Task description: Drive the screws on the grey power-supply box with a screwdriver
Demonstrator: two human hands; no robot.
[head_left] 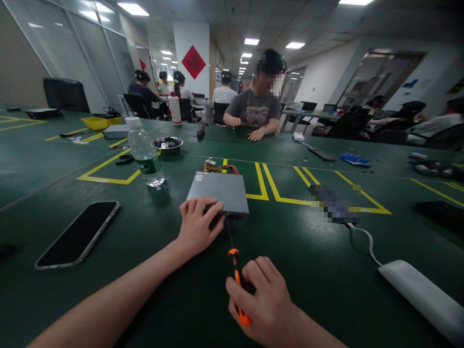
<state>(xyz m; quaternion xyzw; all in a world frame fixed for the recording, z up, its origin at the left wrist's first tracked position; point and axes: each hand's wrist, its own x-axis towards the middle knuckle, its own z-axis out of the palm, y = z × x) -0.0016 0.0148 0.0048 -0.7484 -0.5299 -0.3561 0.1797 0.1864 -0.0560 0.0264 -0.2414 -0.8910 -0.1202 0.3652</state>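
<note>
A grey metal computer power supply (221,190) lies on the green table in front of me, its bundle of coloured wires (219,167) at the far side. My left hand (198,226) grips its near left corner, fingers over the top and thumb at the front face. In my right hand (266,295) is an orange and black screwdriver (235,258), fingers wrapped round its handle. The thin shaft points away from me, and its tip meets the near face of the power supply; the exact contact spot is too small to make out.
To the left are a phone (79,234), a water bottle (147,154) and a metal bowl (168,145) of dark parts. Rightward lie another phone (333,204), a cable and a white power strip (422,295). Across the table sits a person (253,108), hands on the tabletop.
</note>
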